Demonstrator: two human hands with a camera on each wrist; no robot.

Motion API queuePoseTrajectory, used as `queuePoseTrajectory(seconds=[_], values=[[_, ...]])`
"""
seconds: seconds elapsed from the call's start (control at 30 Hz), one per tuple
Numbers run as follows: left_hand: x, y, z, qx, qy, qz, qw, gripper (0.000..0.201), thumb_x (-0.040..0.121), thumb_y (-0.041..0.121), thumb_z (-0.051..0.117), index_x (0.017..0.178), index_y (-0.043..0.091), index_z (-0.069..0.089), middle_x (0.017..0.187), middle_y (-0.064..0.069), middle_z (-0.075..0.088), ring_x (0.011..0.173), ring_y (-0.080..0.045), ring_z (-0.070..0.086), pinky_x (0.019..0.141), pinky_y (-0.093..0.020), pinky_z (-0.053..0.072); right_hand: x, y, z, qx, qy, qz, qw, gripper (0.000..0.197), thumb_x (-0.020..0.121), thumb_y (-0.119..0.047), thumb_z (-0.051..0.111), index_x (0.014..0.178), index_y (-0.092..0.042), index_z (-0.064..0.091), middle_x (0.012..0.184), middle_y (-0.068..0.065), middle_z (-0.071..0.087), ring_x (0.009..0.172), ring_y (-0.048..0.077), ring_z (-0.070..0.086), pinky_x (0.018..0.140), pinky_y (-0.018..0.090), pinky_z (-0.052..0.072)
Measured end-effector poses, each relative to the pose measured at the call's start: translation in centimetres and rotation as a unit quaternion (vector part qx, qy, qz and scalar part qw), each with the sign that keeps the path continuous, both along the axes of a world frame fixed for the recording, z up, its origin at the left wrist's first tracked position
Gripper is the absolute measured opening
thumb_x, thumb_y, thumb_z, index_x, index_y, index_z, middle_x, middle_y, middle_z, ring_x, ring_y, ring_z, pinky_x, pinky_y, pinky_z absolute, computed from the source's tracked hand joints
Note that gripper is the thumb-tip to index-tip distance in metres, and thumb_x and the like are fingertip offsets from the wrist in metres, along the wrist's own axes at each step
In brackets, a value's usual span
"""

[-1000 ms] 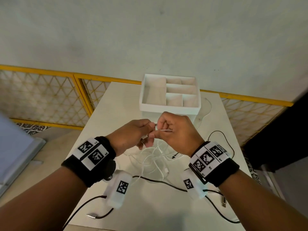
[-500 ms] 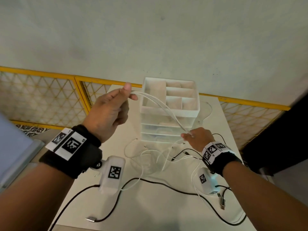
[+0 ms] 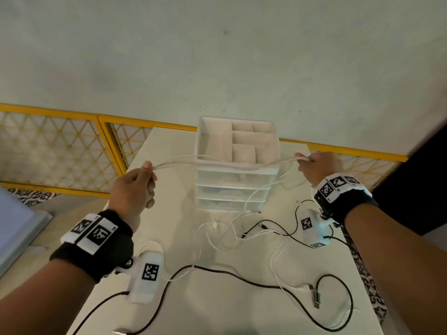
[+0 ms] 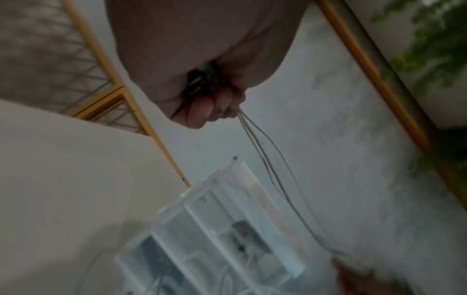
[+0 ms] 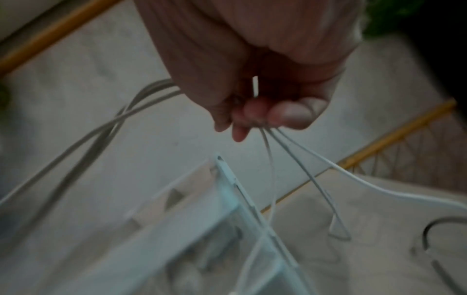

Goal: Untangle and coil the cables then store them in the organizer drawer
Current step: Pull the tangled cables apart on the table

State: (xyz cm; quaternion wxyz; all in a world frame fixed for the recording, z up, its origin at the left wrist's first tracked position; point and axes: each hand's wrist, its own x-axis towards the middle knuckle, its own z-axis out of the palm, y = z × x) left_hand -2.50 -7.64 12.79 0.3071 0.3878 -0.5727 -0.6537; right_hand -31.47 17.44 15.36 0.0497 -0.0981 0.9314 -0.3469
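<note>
No readable words, brands or numbers anywhere. Only black-and-white square code markers: on the left wristband (image 3: 93,232), the right wristband (image 3: 337,186), and both wrist camera housings, left (image 3: 150,272) and right (image 3: 306,223).

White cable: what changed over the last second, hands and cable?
Both hands started together over the tangle, pinching the white cable. The left hand went up and left, the right hand first down, then up and right, so several strands now stretch between them in front of the organizer. Neither grip was let go. The organizer, the black cables and the table stayed put.
</note>
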Motion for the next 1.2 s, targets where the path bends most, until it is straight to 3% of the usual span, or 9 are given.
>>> queuePoseTrajectory(seconds=[0.17, 0.33, 0.5, 0.7, 0.83, 0.93, 1.03, 1.1, 1.2], values=[[-0.4, 1.2, -2.5, -0.064, -0.177, -0.081, 0.979, 0.039, 0.100, 0.032, 0.050, 0.070, 0.009, 0.057, 0.059, -0.001, 0.042, 0.049, -0.017, 0.033, 0.046, -0.025, 0.026, 0.0, -1.3, 2.7, -0.251, -0.010, 0.009, 0.968, 0.009, 0.082, -0.025, 0.074, 0.075, -0.023, 0.068, 0.085, 0.000, 0.077, 0.061, 0.022, 0.069, 0.069, 0.041, 0.063], [-0.8, 1.1, -4.2, -0.087, -0.255, -0.129, 0.954, 0.041, 0.098, 0.035, 0.054, 0.067, 0.010, 0.061, 0.056, 0.000, 0.043, 0.047, -0.019, 0.034, 0.047, -0.026, 0.024, -0.7, -2.5, 6.5, -0.351, 0.025, 0.096, 0.931, 0.033, 0.074, -0.001, 0.072, 0.086, -0.031, 0.063, 0.114, -0.006, 0.067, 0.087, 0.016, 0.070, 0.070, 0.032, 0.057], [-1.0, 0.8, -5.0, -0.109, -0.311, -0.150, 0.932, 0.042, 0.098, 0.035, 0.055, 0.066, 0.009, 0.062, 0.055, -0.002, 0.046, 0.050, -0.020, 0.037, 0.048, -0.029, 0.026, -0.6, -4.2, 8.2, -0.525, -0.145, 0.085, 0.834, 0.017, 0.081, 0.005, 0.065, 0.091, -0.009, 0.063, 0.084, 0.007, 0.062, 0.068, 0.025, 0.066, 0.063, 0.032, 0.051], [-3.4, 3.2, -1.9, -0.130, -0.168, -0.234, 0.949, 0.030, 0.084, 0.036, 0.075, 0.076, 0.012, 0.060, 0.053, 0.013, 0.048, 0.049, -0.007, 0.041, 0.054, -0.026, 0.034, 3.5, -6.2, 10.6, -0.396, -0.153, 0.174, 0.888, 0.024, 0.097, -0.001, 0.051, 0.120, -0.004, 0.059, 0.093, 0.017, 0.070, 0.037, 0.015, 0.037, 0.045, 0.026, 0.035], [-7.5, 6.5, 0.7, -0.163, -0.106, -0.282, 0.939, 0.057, 0.063, 0.039, 0.090, 0.113, 0.022, 0.068, 0.074, 0.016, 0.061, 0.063, 0.005, 0.053, 0.063, -0.011, 0.043, 7.8, -6.9, 12.7, -0.428, -0.207, 0.270, 0.837, 0.025, 0.098, 0.002, 0.049, 0.120, -0.001, 0.059, 0.092, 0.018, 0.071, 0.034, 0.012, 0.034, 0.045, 0.025, 0.032], [-10.8, 8.8, 1.2, -0.139, -0.088, -0.295, 0.941, 0.089, 0.054, 0.049, 0.082, 0.135, 0.025, 0.055, 0.101, 0.004, 0.071, 0.091, -0.009, 0.067, 0.087, -0.024, 0.052, 9.8, -6.7, 13.9, -0.466, -0.253, 0.322, 0.784, 0.028, 0.098, 0.002, 0.046, 0.124, -0.001, 0.057, 0.091, 0.015, 0.071, 0.033, 0.010, 0.033, 0.042, 0.023, 0.031], [-12.4, 10.4, -0.3, -0.173, -0.156, -0.311, 0.922, 0.040, 0.060, 0.054, 0.062, 0.089, 0.028, 0.071, 0.086, 0.002, 0.073, 0.087, -0.020, 0.068, 0.081, -0.032, 0.054, 9.8, -6.3, 14.4, -0.523, -0.245, 0.305, 0.757, 0.029, 0.097, 0.003, 0.044, 0.123, -0.004, 0.056, 0.092, 0.015, 0.072, 0.034, 0.010, 0.034, 0.043, 0.021, 0.032], [-12.1, 10.2, -2.3, -0.148, -0.225, -0.331, 0.904, 0.032, 0.075, 0.041, 0.067, 0.054, 0.020, 0.054, 0.053, 0.010, 0.057, 0.054, -0.010, 0.055, 0.053, -0.022, 0.045, 8.8, -5.9, 14.2, -0.574, -0.211, 0.235, 0.756, 0.030, 0.096, 0.005, 0.044, 0.121, -0.006, 0.055, 0.098, 0.017, 0.071, 0.037, 0.011, 0.037, 0.044, 0.022, 0.034], [-9.4, 8.3, -6.2, -0.080, -0.365, -0.418, 0.828, 0.023, 0.084, 0.022, 0.065, 0.062, 0.016, 0.061, 0.041, 0.005, 0.039, 0.032, -0.011, 0.032, 0.038, -0.017, 0.025, 6.4, -4.4, 14.1, -0.621, -0.121, 0.066, 0.772, 0.030, 0.095, 0.005, 0.042, 0.119, -0.008, 0.055, 0.104, 0.017, 0.069, 0.041, 0.013, 0.039, 0.045, 0.023, 0.035]])
